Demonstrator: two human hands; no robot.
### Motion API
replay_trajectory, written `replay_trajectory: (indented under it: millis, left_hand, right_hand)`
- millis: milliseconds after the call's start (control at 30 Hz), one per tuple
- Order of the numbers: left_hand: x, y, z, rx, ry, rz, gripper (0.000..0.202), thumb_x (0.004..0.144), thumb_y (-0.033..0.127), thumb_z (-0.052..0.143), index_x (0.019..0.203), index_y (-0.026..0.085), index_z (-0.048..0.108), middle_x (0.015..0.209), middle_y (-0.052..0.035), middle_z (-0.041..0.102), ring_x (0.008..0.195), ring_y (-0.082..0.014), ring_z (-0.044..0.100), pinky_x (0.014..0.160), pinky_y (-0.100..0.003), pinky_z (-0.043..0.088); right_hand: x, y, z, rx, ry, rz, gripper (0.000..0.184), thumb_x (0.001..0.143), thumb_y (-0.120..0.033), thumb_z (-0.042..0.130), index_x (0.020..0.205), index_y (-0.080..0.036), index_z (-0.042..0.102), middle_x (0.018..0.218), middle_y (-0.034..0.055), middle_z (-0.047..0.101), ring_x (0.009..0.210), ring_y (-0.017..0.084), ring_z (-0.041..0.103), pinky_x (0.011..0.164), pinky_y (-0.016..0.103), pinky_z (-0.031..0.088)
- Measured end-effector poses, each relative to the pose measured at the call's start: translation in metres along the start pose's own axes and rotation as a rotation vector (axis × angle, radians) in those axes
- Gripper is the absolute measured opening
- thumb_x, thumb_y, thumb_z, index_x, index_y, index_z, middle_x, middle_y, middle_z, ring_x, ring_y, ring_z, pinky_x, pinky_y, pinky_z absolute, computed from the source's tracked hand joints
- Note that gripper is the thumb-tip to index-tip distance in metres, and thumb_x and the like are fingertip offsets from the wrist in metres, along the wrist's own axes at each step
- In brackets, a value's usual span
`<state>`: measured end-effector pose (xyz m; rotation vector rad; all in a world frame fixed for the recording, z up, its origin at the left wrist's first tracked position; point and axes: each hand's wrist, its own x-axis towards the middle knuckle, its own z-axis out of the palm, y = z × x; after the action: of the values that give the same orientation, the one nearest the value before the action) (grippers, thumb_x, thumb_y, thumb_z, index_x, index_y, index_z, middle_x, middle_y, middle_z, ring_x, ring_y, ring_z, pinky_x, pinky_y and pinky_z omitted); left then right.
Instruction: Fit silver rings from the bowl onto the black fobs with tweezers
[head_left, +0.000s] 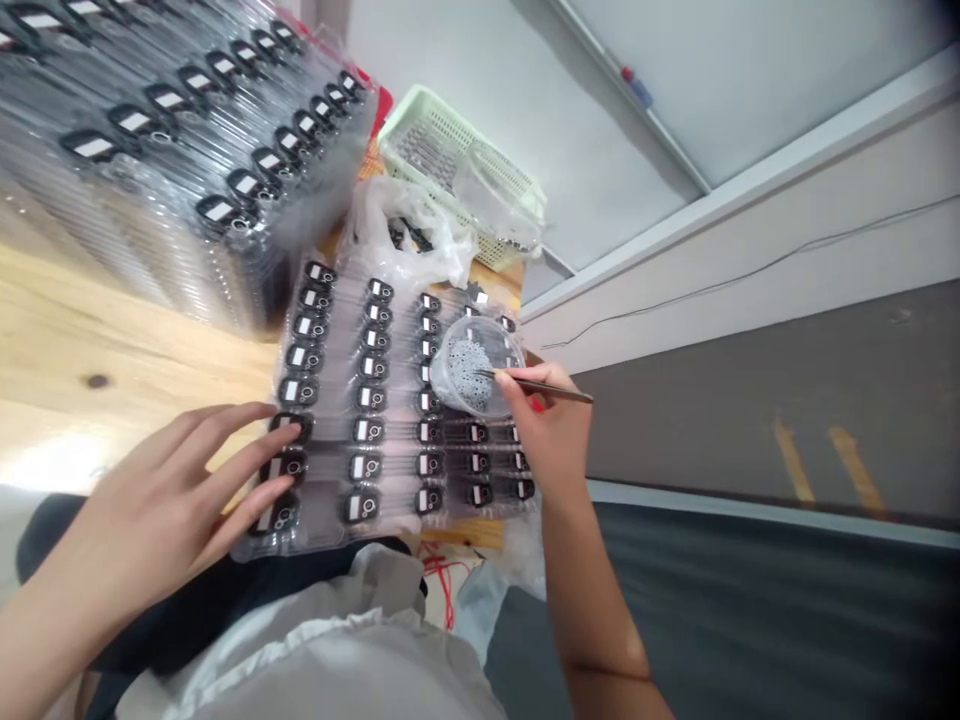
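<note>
My right hand [551, 425] pinches a pair of dark tweezers [544, 386], their tips among small grey-blue rings [463, 372] in a clear round tub [504, 345]. The tub stands on a clear plastic tray [330, 450] that holds rows of small black parts [368, 431], each with a white rectangle and a round ring mark. My left hand [161, 490] lies over the tray's near left edge, fingers spread, fingertips touching the black parts in the leftmost column. Its fingers partly cover those parts.
A tall stack of similar filled trays [187, 150] stands at the back left on the wooden table [97, 345]. Behind the tray are a white plastic bag [435, 262] with dark pieces inside and a pale green basket [420, 105]. A wall with a ledge [637, 250] bounds the right.
</note>
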<state>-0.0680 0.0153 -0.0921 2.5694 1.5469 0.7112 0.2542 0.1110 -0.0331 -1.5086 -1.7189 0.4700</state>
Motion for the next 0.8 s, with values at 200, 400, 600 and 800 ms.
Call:
replay_trajectory:
  millis: [200,400,600,800]
  left_hand:
    - [0.0018,0.0020,-0.0014,-0.013,0.019,0.015,0.038,0.091,0.033,0.057,0.127,0.022,0.052,0.120,-0.0149,0.058,0.105,-0.0328,0.060,0.088,-0.049,0.050]
    - [-0.0014,0.0005,-0.0020,-0.005,-0.002,-0.017,0.041,0.092,0.034,0.056,0.131,0.026,0.048,0.120,-0.0127,0.058,0.107,-0.0308,0.059,0.089,-0.048,0.050]
    - [-0.0037,-0.0005,-0.0003,-0.008,0.014,-0.035,0.038,0.093,0.035,0.054,0.129,0.027,0.050,0.119,-0.0125,0.059,0.106,-0.0312,0.059,0.088,-0.048,0.051]
    - [-0.0041,-0.0011,0.0004,0.005,0.007,-0.004,0.039,0.092,0.035,0.054,0.129,0.024,0.051,0.120,-0.0137,0.059,0.105,-0.0314,0.060,0.087,-0.048,0.051]
  right_hand:
    - [0.0074,-0.0023,0.0049,-0.096,-0.067,-0.027,0.008,0.085,-0.029,0.066,0.081,-0.023,0.069,0.081,0.0014,0.073,0.079,0.019,0.066,0.075,0.034,0.052]
    - [0.0087,-0.0034,0.0059,-0.062,-0.096,-0.033,0.007,0.085,-0.028,0.067,0.081,-0.023,0.069,0.084,0.0016,0.074,0.079,0.019,0.066,0.074,0.033,0.051]
    - [0.0074,-0.0008,0.0044,-0.063,-0.101,-0.025,0.008,0.085,-0.029,0.066,0.084,-0.023,0.071,0.086,0.0027,0.074,0.081,0.021,0.066,0.075,0.035,0.051]
    - [0.0086,-0.0012,0.0076,-0.058,-0.116,-0.054,0.007,0.086,-0.027,0.065,0.082,-0.024,0.070,0.086,0.0021,0.074,0.085,0.021,0.066,0.076,0.036,0.051]
